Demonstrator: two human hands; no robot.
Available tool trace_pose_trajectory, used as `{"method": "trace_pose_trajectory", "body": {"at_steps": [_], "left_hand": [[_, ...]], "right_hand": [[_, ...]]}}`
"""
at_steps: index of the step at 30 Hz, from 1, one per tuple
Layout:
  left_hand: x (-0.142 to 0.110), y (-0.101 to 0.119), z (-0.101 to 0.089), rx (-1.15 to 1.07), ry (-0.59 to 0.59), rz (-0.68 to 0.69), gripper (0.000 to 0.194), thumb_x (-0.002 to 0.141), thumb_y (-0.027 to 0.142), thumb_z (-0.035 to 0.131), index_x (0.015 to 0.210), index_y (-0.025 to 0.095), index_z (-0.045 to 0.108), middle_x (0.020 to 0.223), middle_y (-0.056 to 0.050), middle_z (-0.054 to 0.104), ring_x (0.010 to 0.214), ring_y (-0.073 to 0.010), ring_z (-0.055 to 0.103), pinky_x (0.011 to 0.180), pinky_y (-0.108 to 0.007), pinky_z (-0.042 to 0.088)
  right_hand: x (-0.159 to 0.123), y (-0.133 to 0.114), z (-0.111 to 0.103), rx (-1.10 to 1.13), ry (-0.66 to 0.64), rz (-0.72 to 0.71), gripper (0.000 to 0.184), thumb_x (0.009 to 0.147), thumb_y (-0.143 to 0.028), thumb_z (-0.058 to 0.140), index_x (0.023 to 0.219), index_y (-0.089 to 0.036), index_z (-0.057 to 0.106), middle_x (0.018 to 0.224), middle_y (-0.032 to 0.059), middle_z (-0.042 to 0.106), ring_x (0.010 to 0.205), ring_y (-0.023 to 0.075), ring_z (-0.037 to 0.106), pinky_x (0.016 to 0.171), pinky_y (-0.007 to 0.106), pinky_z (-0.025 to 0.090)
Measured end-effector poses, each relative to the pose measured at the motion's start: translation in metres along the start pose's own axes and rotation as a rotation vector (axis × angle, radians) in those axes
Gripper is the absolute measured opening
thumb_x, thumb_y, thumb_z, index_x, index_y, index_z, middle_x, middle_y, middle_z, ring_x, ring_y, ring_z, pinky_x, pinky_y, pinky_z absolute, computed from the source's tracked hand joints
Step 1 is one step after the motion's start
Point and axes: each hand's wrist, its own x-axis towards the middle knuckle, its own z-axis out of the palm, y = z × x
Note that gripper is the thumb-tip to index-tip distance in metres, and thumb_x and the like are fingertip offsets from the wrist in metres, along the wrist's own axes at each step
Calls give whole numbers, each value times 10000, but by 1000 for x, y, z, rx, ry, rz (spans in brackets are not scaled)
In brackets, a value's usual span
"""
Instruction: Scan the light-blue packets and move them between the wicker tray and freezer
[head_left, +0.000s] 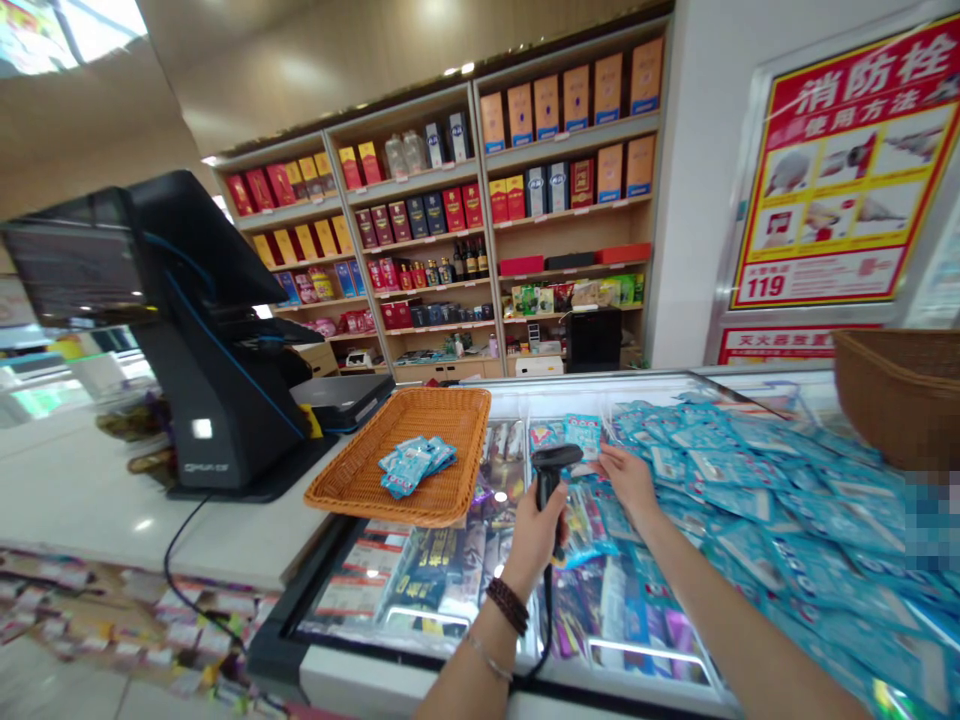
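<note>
My left hand [541, 522] is wrapped round the handle of a black barcode scanner [556, 458], its cable hanging down past my wrist. Just right of the scanner head, my right hand [628, 480] pinches the corner of a small blue packet [582, 432], held up with its face towards me. A large spread of similar blue packets [750, 470] covers the right side of the glass-topped freezer. To the left, a brown woven basket [330, 492] holds a small heap of the same blue packets [417, 464].
A black checkout terminal [217, 400] stands on the white counter [97, 510] at left. Under the freezer glass [480, 600] lie colourful packages. A second wicker basket [892, 400] is at the far right. Shelves of boxes [435, 215] line the back wall.
</note>
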Motion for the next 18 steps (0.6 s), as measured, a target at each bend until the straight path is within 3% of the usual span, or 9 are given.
{"method": "trace_pose_trajectory", "body": {"at_steps": [9, 14, 18], "left_hand": [[-1, -1, 0, -30, -36, 13, 600, 705, 729, 735, 873, 193, 522, 590, 84, 478, 378, -51, 419, 374, -204, 308], [2, -1, -2, -54, 10, 40, 610, 684, 742, 741, 829, 196, 514, 568, 83, 482, 376, -44, 399, 374, -201, 298], [3, 11, -17, -89, 71, 77, 636, 660, 772, 736, 819, 205, 497, 557, 88, 475, 362, -48, 396, 366, -208, 288]], "right_hand": [[-1, -1, -1, 55, 22, 66, 217, 746, -337, 681, 901, -252, 806, 837, 89, 825, 718, 356, 794, 788, 552, 654], [-2, -13, 0, 39, 41, 64, 227, 724, -365, 666, 868, -252, 800, 715, 68, 805, 678, 336, 789, 702, 493, 656], [0, -29, 3, 1, 41, 33, 209, 700, -356, 669, 822, -235, 787, 559, 65, 743, 604, 332, 772, 605, 445, 639]]}}
